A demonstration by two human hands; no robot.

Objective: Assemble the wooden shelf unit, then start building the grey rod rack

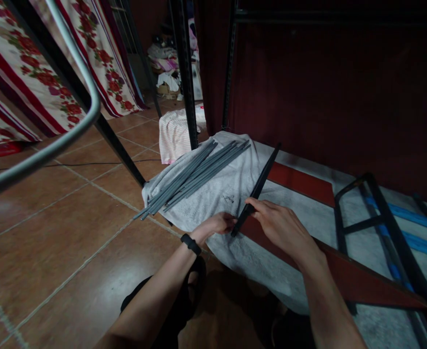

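A long, narrow black bar (pixel 264 175) slants over a grey cloth. My right hand (pixel 276 223) is closed around the bar's lower half, thumb and fingers pinching it. Close to the bar's near end, my left hand (pixel 223 223), with a black band on the wrist, has its fingers pressed together; whatever they pinch is hidden. Several small metal pieces, perhaps screws, (pixel 228 198) lie on the cloth (pixel 220 208) just beyond my left hand. A bundle of thin grey rods (pixel 198 174) rests to the left, some ends reaching past the cloth's edge.
Reddish-brown boards (pixel 300 183) lie on the cloth at right, beside a black metal frame (pixel 362 223) with blue strips (pixel 417 218). Dark upright posts (pixel 186 72) stand behind. A curved grey tube (pixel 89 104) crosses the left foreground above the tiled floor (pixel 75 232).
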